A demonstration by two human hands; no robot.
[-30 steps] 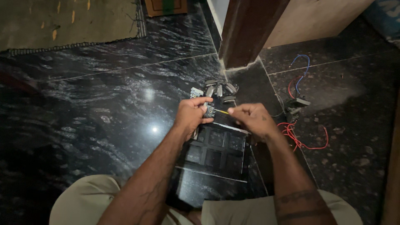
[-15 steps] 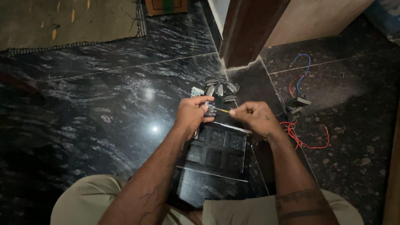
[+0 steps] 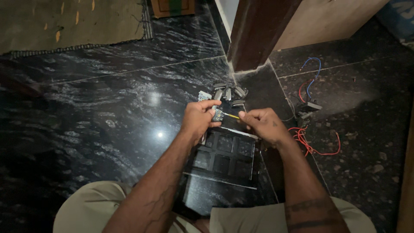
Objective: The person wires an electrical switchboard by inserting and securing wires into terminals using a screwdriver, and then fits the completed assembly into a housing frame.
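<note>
Left hand: the left hand [image 3: 199, 120] is closed around a small switch part [image 3: 216, 114], fingers curled on it, held above the top edge of the black frame.
Right hand: the right hand [image 3: 264, 125] has its grip pinched shut on a thin tool with a yellow shaft [image 3: 232, 115]; the tip of the tool meets the small switch part.
Small switch part: it is grey and pale, in the air between the two hands, just above the floor, close to the pile of loose switches.
Black frame: a black plastic frame [image 3: 224, 156] with square openings lies flat on the floor, under both hands and between the knees.
Loose switches: some grey switch pieces [image 3: 227, 92] lie in a group on the floor just beyond the hands, near the foot of the dark wooden post [image 3: 258, 32].
Wires: red wires [image 3: 312, 142] lie on the floor to the right of the right hand; a blue and red wire [image 3: 311, 73] lies farther away, with a small black part [image 3: 309, 108] between them.
Floor: dark polished stone floor [image 3: 95, 108] with a bright light reflection; a mat [image 3: 64, 21] is at the upper left.
Legs: beige trousers [image 3: 90, 207] show at the lower edge.
</note>
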